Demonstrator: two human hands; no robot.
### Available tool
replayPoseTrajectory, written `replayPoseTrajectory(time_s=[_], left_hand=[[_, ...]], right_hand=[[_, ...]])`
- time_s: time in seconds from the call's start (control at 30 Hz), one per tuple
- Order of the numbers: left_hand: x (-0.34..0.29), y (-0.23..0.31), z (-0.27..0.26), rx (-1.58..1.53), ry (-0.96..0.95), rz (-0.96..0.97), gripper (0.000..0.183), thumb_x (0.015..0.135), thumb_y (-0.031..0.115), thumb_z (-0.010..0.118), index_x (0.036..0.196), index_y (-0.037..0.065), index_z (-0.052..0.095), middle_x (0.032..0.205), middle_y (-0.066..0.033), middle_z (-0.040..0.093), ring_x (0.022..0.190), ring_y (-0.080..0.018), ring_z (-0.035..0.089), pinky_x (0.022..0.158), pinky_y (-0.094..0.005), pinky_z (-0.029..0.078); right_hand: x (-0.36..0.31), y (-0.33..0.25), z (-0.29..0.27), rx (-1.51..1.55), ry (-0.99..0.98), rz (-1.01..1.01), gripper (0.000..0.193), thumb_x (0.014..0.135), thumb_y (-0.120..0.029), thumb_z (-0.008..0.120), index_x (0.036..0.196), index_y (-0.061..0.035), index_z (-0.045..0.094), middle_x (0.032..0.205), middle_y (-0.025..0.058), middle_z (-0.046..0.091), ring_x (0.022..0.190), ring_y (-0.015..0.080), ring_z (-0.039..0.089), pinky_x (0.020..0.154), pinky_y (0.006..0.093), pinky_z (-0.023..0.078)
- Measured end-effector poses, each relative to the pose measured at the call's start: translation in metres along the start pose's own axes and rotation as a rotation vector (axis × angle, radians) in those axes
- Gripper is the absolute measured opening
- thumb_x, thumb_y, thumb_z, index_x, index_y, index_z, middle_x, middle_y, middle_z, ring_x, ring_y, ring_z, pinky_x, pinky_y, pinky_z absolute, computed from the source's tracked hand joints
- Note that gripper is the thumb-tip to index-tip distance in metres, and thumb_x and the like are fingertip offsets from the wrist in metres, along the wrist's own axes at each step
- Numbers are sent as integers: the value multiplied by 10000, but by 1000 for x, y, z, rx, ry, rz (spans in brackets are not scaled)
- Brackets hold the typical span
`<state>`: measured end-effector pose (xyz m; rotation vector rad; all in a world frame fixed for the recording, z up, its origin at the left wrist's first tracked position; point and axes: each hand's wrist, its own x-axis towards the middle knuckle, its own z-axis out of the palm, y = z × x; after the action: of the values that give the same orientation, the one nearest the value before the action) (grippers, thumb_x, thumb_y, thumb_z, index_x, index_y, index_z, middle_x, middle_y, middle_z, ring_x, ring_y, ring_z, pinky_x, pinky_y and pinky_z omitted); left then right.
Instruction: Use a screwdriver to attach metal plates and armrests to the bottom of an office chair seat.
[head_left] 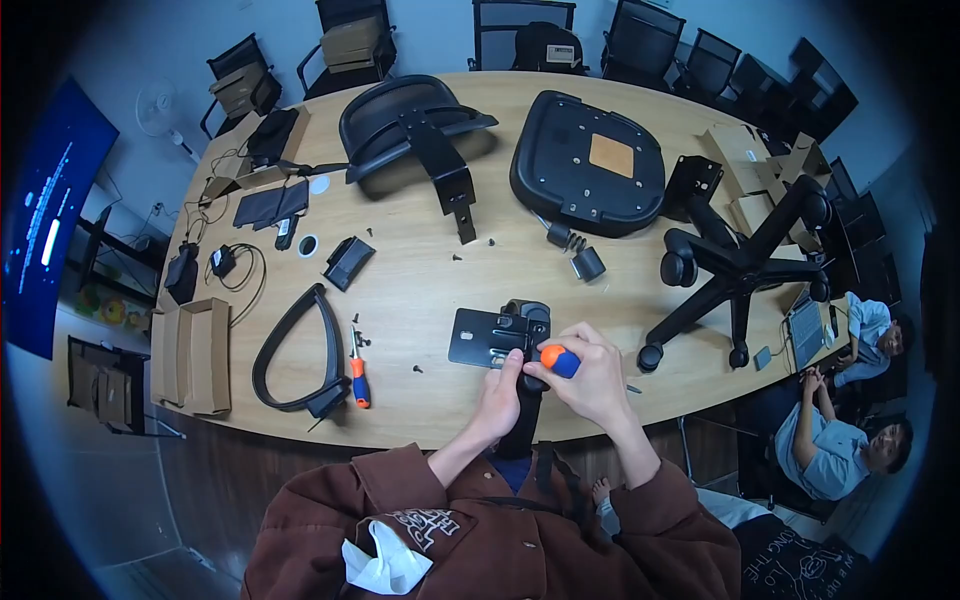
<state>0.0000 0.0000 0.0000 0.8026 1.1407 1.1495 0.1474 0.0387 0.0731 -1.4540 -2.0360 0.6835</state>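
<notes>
My right hand (594, 378) is closed around the blue and orange handle of a screwdriver (560, 361), whose end points up toward me. Its tip is hidden beneath the handle, over a black metal chair part (475, 338) with a flat plate and slots. My left hand (494, 404) grips the near edge of this part, thumb on top. A long black piece runs from there toward my body. Left of it on the table lie a second orange and blue screwdriver (360, 383), a black armrest loop (262, 365) and several loose screws (417, 369).
An office chair back (400, 125), a seat turned underside up (560, 150) and a five-legged wheel base (745, 265) lie farther off. An open cardboard box (190, 357) stands at the left edge. Two people (830, 450) sit at the right beside a laptop (806, 335).
</notes>
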Motion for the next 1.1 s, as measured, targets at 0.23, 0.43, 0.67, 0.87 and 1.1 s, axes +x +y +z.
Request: replayPoseTrajectory(time_s=[0.23,0.43,0.67,0.87,1.1], left_hand=[[-2,1,0,25,11,-10,528,1090,401,317,1024,-13,639,901,-46,638,844,-124,559,777,-309,450],[-2,-8,1,160,10,-8,528,1091,379,314,1013,-40,625,920,-78,646,869,-142,561,814,-329,448],[-6,1,3,283,3,20,584,1082,413,307,907,-64,594,767,-127,611,775,-174,534,757,-374,436],[-2,-6,5,220,42,7,599,1078,429,319,859,-56,593,707,-136,588,732,-171,529,713,-381,430],[1,-15,2,248,12,-6,623,1076,452,327,773,-32,573,634,-99,554,660,-148,496,653,-373,411]], right_hand=[[-8,-7,-1,-102,-24,-64,231,701,-184,837,859,-52,733,867,89,650,748,326,669,663,405,531],[-7,-5,-9,-162,-132,-136,234,694,-134,769,903,-54,698,860,105,643,748,348,666,661,426,532],[-1,-2,-10,-235,-238,-200,254,700,-174,774,872,-24,662,860,122,642,732,357,662,668,441,537],[-1,-4,-9,-318,-299,-134,291,703,-193,790,870,0,651,850,178,655,739,376,671,692,455,551],[5,-11,-14,-355,-380,-208,294,743,-189,782,840,39,624,838,206,655,785,395,675,721,474,549]])
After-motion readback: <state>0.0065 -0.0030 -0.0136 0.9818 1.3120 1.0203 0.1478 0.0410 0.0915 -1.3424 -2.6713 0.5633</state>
